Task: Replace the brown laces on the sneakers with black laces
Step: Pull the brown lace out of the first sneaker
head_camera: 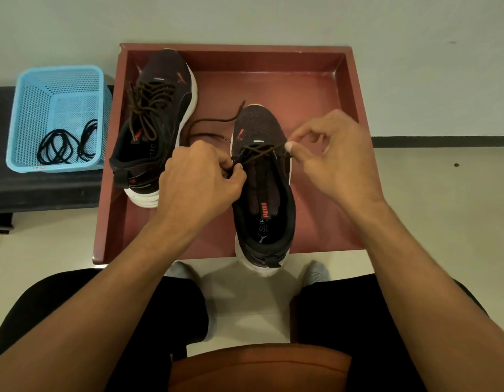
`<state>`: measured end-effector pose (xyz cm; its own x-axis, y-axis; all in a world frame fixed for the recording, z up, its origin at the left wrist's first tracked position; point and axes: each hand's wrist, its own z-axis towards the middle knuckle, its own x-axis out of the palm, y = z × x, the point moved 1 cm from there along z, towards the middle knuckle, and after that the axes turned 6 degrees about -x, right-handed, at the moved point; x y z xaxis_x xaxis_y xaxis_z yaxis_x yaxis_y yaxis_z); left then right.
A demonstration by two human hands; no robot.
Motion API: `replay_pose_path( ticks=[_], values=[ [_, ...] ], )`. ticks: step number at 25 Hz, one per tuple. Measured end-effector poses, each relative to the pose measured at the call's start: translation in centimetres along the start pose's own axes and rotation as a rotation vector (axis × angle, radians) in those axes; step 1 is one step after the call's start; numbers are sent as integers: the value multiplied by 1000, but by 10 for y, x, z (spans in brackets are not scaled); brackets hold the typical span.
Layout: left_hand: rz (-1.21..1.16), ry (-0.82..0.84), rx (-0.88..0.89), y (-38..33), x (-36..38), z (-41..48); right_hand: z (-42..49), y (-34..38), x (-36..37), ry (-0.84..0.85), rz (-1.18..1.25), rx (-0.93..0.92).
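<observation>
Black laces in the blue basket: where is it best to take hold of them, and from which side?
Pinch the black laces where the loops of the larger coil cross, so several strands probably lift together. Come down from above: the basket is walled all round and open only at the top, and the laces lie flat on its floor.
</observation>
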<state>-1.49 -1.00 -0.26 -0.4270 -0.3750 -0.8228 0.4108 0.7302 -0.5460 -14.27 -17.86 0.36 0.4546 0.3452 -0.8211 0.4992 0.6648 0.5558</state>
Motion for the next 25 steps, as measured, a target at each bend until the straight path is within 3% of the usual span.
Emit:
replay_pose_path(
  ticks=[4, 7, 11, 19, 25],
  values=[
    [-13, 10, 22, 2, 0, 1, 0, -12, -1, 25, -47, 49],
    [-7, 4, 40, 1, 0, 1, -4, 6, 5, -2, 3, -155],
    [4, -7, 66, 0, 0, 0, -14, 28, 29, 112, -115, -333],
    [6, -3, 34, -2, 1, -2, -13, 30, 33, 61, -185, -295],
    [-8, -6, 49, 0, 2, -1, 2, -6, -2, -36, -165, -51]
  ],
)
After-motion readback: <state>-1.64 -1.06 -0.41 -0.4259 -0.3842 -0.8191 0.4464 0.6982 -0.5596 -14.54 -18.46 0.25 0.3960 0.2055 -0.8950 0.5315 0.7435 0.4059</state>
